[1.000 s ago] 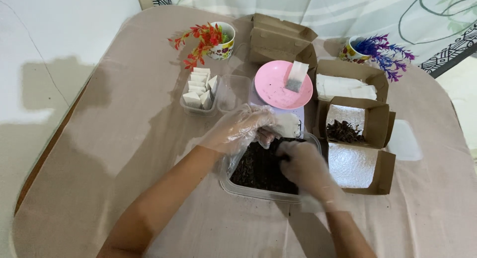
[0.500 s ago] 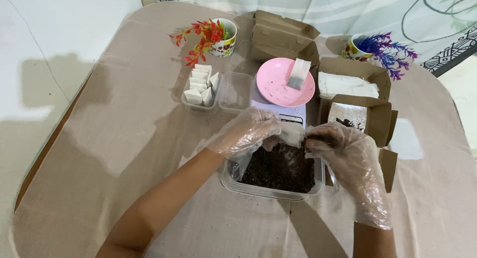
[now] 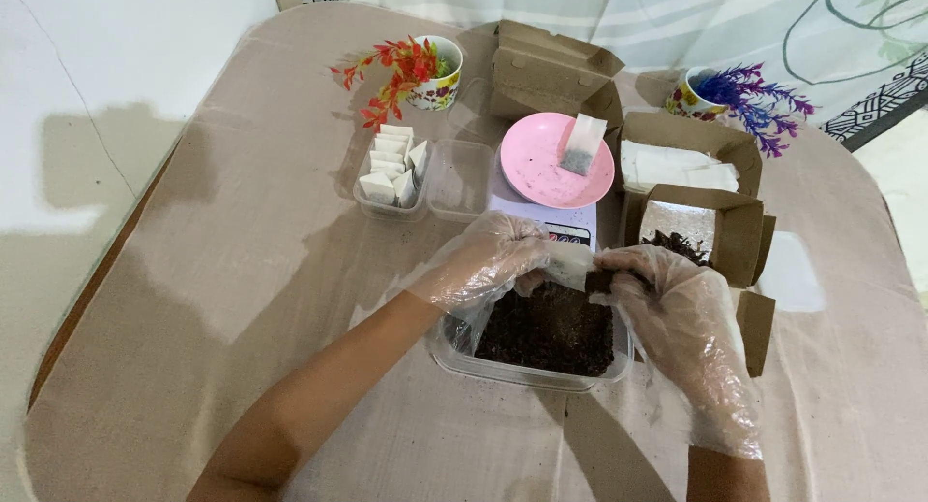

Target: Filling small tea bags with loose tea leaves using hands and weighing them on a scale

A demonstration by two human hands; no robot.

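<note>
Both my hands wear thin clear plastic gloves and hover over a clear plastic tub point(image 3: 454, 357) filled with dark loose tea leaves point(image 3: 546, 330). My left hand point(image 3: 488, 260) pinches one side of a small white paper sachet point(image 3: 570, 265). My right hand point(image 3: 677, 314) holds the sachet's other side together with a pinch of dark leaves. Just behind them sits a small scale point(image 3: 570, 233) carrying a pink plate point(image 3: 536, 164) with one filled sachet point(image 3: 583, 144) on it.
A clear tray of folded white sachets point(image 3: 391, 169) and an empty clear tray point(image 3: 459, 178) lie at the left. Brown cardboard boxes point(image 3: 551, 72) stand behind and to the right; one point(image 3: 739, 236) holds dark leaves. Two cups with artificial flowers point(image 3: 435, 72) point(image 3: 691, 96) stand at the back.
My right hand came up out of the tub's tea leaves and met my left hand at the sachet above the tub's far edge. The left hand barely shifted.
</note>
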